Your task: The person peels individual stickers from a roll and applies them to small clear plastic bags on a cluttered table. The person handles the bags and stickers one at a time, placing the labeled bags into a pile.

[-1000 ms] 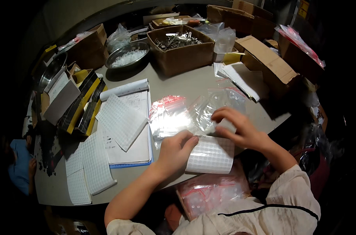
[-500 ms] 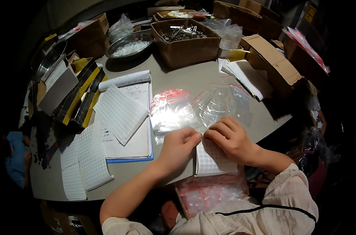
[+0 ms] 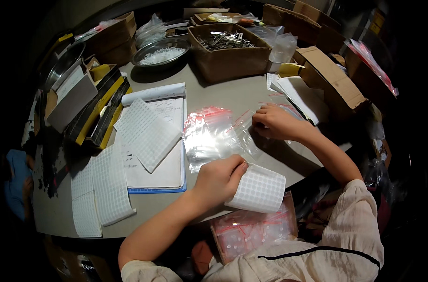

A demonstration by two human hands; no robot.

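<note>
My left hand pinches a white sheet of round stickers between thumb and fingers at the table's front edge. The sheet's free end reaches out to the right. Farther up the table, my right hand is closed, fingertips bent down over clear zip bags; anything between those fingertips is hidden. Left of these bags lies a bright, overlapping pile of clear zip bags with red top strips. Below the sheet, against my lap, small bags with round white stickers fill a shallow box.
More sticker sheets lie at the left, one sheet on a blue clipboard's papers. Behind stand a metal bowl of clear pieces and a cardboard box of metal parts. Boxes flank both sides; another person's blue clothing shows far left.
My right hand has left the sticker sheet and moved away, up and right, over the clear bags. My left hand keeps the sheet, which now tilts with its end swung to the right.
</note>
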